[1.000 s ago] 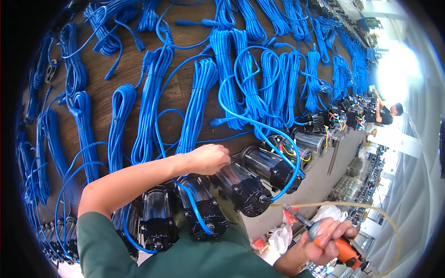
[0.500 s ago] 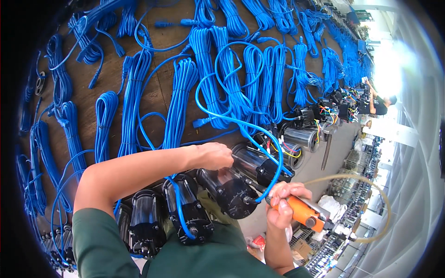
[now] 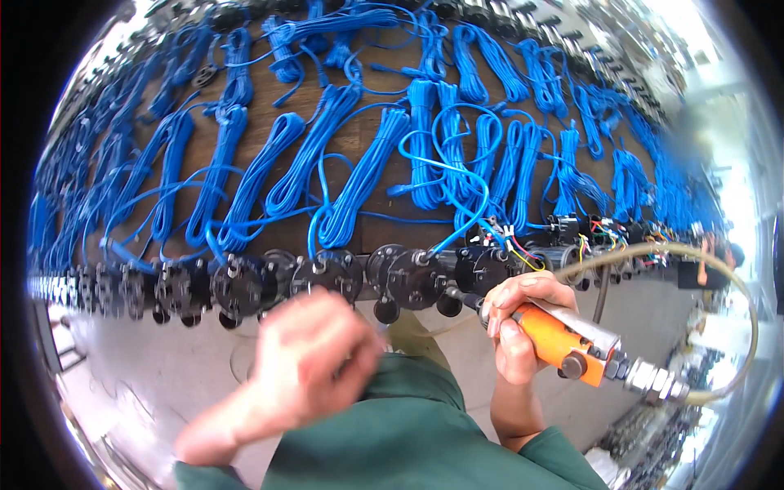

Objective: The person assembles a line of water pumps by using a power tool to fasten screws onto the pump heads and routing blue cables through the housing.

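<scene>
Left hand (image 3: 314, 359): nearest to me, blurred, low in front of the green sleeve; I cannot tell whether its fingers are open or curled, and I see nothing in it.
Right hand (image 3: 523, 322): fingers wrapped tight round the orange pneumatic screwdriver (image 3: 563, 343), just in front of the bench edge.
Tool axis: long axis runs from lower right, where the tan air hose (image 3: 719, 278) joins it, up and left; the bit points at the black motor (image 3: 416, 278) in the row.
Doing it well: I'd keep the bit in line with the screw, square to the motor face, and press straight along the axis so it doesn't slip off toward the coloured wires (image 3: 510, 241).
Row: black motors stand side by side along the edge of the workbench (image 3: 376, 184).
Far: blue cable bundles (image 3: 359, 175) lie in rows across the brown top.
</scene>
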Action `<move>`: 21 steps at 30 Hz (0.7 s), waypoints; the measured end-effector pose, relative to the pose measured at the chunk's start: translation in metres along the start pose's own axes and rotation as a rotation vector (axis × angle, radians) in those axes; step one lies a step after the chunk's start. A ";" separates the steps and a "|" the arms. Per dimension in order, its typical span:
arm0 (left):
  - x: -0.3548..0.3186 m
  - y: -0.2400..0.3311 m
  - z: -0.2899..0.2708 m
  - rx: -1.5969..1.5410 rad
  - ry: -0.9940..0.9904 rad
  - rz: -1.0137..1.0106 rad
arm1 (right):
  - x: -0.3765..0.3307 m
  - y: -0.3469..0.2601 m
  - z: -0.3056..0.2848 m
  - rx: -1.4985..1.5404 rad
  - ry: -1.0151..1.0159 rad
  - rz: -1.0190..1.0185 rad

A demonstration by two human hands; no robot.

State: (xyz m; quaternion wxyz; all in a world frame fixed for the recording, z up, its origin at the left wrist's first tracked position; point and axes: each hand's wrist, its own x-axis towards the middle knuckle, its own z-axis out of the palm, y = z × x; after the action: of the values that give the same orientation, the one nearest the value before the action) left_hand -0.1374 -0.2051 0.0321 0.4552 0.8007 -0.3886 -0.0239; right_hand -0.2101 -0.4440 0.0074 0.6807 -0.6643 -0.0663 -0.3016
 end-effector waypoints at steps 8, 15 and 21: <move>-0.113 -0.082 0.271 -0.133 0.679 -0.759 | -0.037 0.041 0.026 0.253 -0.443 0.198; -0.098 -0.114 0.301 0.208 0.883 -0.645 | -0.044 0.078 0.045 0.230 -0.478 0.203; -0.102 -0.097 0.295 0.160 0.816 -0.719 | -0.033 0.052 0.050 0.297 -0.486 0.179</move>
State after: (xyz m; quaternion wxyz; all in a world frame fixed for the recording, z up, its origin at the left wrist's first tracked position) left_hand -0.2661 -0.3214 -0.2454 0.4697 0.8595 0.1171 0.1642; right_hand -0.1957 -0.3890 -0.0482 0.7584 -0.6134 -0.2120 -0.0596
